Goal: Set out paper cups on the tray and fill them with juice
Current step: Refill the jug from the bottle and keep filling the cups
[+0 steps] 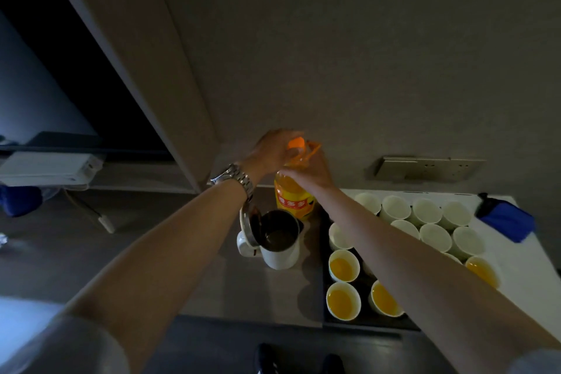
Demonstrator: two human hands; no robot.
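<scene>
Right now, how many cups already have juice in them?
4: two at the tray's left edge, one near its front middle, one on the right. The right arm may hide more.

orange juice bottle [293,196] with orange cap [296,143], white paper cups [394,207], black tray [327,320], blue pouch [505,219], silver watch [235,177]

juice bottle [293,194]: clear glossy plastic, glossy printed label, orange plastic cap [296,142]
paper cups [425,211]: matt white paper, smooth walls
tray [324,255]: dark and smooth, possibly plastic; the dim light hides more
kettle [279,240]: white glossy plastic shell, shiny metal inside and on the open lid
watch [235,177]: polished metal links
counter [182,252]: grey, matt, smooth
pouch [505,218], far right: blue matt cloth
wall socket plate [428,167]: brushed metallic sheen
</scene>
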